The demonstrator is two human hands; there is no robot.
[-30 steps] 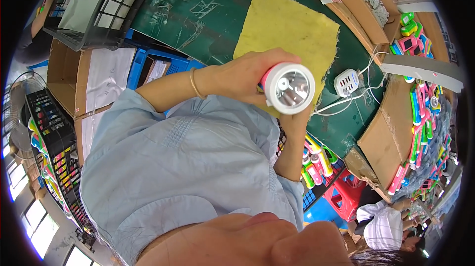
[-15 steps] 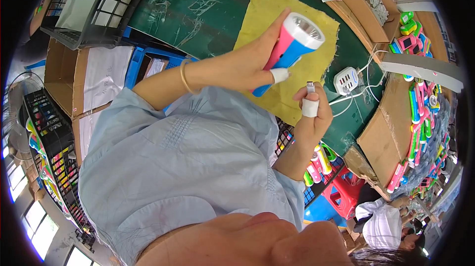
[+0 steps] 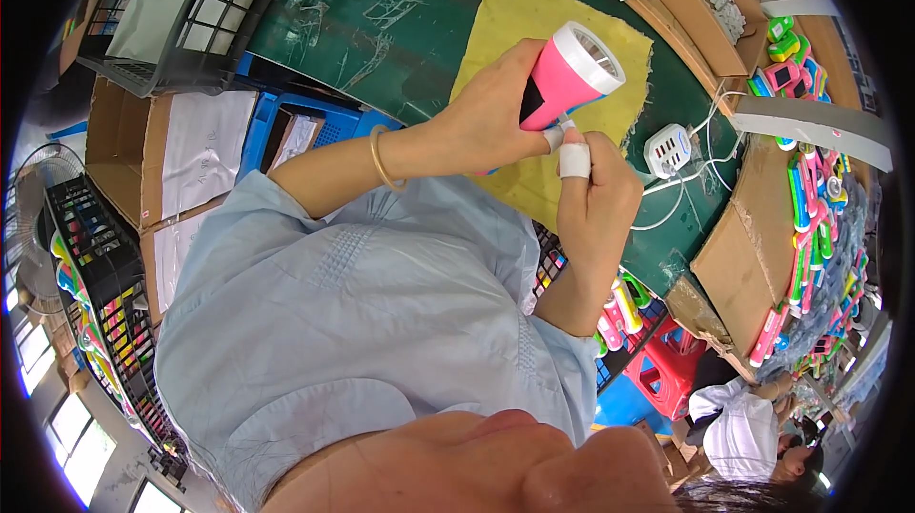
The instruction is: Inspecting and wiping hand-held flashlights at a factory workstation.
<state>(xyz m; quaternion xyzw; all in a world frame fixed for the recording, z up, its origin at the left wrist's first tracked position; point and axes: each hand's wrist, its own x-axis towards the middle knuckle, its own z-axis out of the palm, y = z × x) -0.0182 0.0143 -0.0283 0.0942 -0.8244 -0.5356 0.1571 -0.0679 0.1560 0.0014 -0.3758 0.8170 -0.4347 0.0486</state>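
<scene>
Your left hand [image 3: 491,117] was wrapped around the body of the pink plastic flashlight with the white round head [image 3: 572,74], fingers clamped on it, head tilted up and away. Your right hand [image 3: 596,203] rose beside it, its white-taped fingertip [image 3: 574,160] pressed against the flashlight's underside, fingers curled together, above the yellow felt cloth [image 3: 534,27].

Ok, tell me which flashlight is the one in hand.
The pink flashlight with the white head, held over the yellow cloth by the left hand; the right hand touches its underside. The other flashlights lie stacked in the cardboard box at the right.
</scene>
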